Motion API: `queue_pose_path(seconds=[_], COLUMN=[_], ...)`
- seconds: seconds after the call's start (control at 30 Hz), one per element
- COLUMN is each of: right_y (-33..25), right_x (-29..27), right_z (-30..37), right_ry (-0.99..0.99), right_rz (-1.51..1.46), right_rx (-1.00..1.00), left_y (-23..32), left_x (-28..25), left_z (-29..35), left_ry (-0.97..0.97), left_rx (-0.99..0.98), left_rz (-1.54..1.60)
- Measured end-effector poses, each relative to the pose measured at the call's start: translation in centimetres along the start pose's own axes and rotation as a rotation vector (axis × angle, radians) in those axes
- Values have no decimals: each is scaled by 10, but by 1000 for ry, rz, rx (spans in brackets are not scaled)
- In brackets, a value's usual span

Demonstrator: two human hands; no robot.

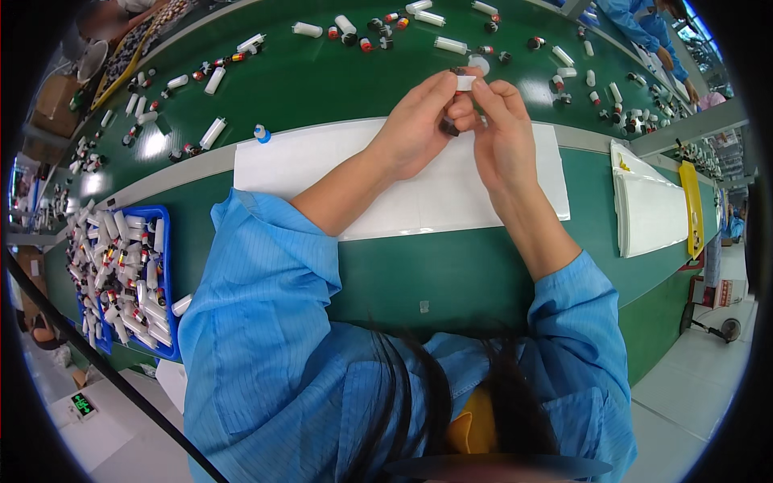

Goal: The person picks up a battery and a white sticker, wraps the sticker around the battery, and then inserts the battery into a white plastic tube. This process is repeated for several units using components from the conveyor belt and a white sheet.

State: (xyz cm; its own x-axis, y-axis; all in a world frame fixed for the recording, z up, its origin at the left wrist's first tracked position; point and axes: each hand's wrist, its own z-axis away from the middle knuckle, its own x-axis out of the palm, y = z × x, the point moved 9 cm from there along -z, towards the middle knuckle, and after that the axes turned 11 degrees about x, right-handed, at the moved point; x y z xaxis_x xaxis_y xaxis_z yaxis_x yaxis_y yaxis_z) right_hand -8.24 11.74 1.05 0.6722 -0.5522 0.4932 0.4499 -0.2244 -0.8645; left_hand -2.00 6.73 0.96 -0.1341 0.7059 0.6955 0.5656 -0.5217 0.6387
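Blue fabric sleeves [262, 266] end near the elbows, and the bare forearms [342, 189] reach forward, converging. The left hand [417, 125] and right hand [506, 129] meet with curled fingers, both pinching a small white plastic piece [465, 83] between their fingertips. Just below the left hand's fingers shows a black rounded piece [448, 127]; whether it is gripped, I cannot tell. Beneath both hands, a white rectangular sheet [362, 205] covers part of the green tabletop [394, 278].
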Motion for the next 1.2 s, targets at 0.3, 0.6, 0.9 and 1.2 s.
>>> queue_pose_path(seconds=[0.3, 0.6, 0.9, 1.2], right_y=[-17, -38, -111, 0], right_x=[1, 3, -101, 13], right_z=[-6, -1, -70, 99], right_ry=[5, -256, 495, -355], right_rz=[274, 570, 1892, 1718], right_rx=[-64, -63, -401, -467], left_y=[-5, 7, 71, 96], left_x=[8, -7, -96, -94], left_z=[9, 3, -95, -85], left_ry=[-57, -308, 10, 55], left_rx=[-151, -73, -263, -197], left_rz=[133, -1226, -2208, -2051])
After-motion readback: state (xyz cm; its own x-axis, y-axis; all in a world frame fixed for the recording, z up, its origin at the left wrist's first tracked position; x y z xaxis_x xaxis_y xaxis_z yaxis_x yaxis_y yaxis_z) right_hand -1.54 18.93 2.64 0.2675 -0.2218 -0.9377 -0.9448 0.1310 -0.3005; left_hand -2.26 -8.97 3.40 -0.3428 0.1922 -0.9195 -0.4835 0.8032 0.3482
